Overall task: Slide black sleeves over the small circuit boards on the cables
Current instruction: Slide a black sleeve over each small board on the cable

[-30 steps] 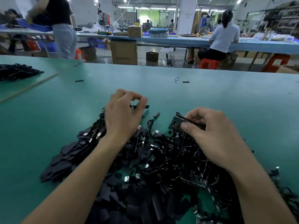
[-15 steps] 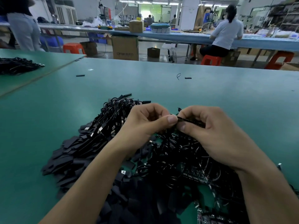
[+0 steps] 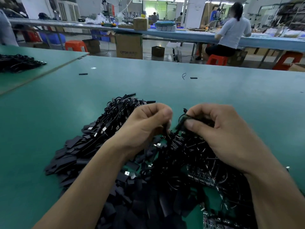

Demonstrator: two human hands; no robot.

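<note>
My right hand (image 3: 219, 129) pinches a small circuit board (image 3: 188, 119) on a black cable, thumb below and fingers curled over it. My left hand (image 3: 145, 124) is curled just left of it and grips a thin black piece (image 3: 165, 129) that hangs down from thumb and finger; motion blur hides whether it is a sleeve or a cable. Both hands hover over a heap of black cables with boards (image 3: 189, 159). Flat black sleeves (image 3: 69, 156) lie piled at the heap's left and front.
The green table (image 3: 165, 83) carries a few stray black bits (image 3: 193, 78) farther back. A second cable pile (image 3: 18, 62) lies on the neighbouring table at left. Beyond are cardboard boxes (image 3: 129, 46), red stools and a seated person (image 3: 231, 33) at a long bench.
My left hand left the heap, came to the board in my right hand, and has now drawn slightly apart from it. The board stayed in my right hand.
</note>
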